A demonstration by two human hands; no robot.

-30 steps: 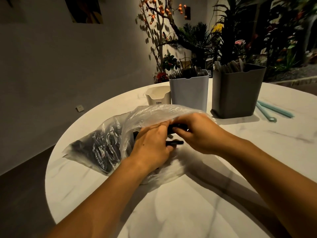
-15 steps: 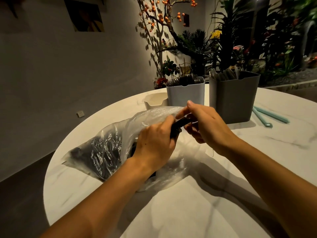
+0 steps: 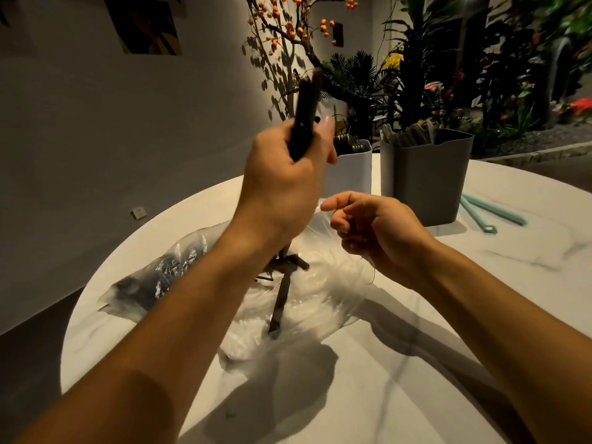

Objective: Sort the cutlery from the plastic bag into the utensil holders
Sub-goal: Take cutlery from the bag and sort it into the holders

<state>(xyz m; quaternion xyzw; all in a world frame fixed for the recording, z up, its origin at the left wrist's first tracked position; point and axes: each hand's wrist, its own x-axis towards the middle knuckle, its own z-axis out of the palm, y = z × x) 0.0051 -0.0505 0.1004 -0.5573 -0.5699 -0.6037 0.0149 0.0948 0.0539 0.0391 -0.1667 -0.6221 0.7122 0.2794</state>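
My left hand (image 3: 282, 184) is raised above the table and grips a bundle of black cutlery (image 3: 304, 113) that points upward, blurred by motion. Just below and to the right, my right hand (image 3: 378, 232) pinches the edge of the clear plastic bag (image 3: 320, 290) with its fingers curled. More black cutlery (image 3: 282, 296) lies in the bag on the white marble table (image 3: 416, 363). Behind my left hand stands a white utensil holder (image 3: 352, 171) with dark pieces in it. To its right is a grey utensil holder (image 3: 429, 177) holding pale pieces.
Two light teal utensils (image 3: 487, 213) lie on the table right of the grey holder. Plants and a branch with orange berries stand behind the table. The table's round edge curves along the left, with dark floor beyond it.
My left hand has lifted a bundle of black cutlery out of the bag and up toward the holders. My right hand let go of the cutlery and now holds the bag's edge.
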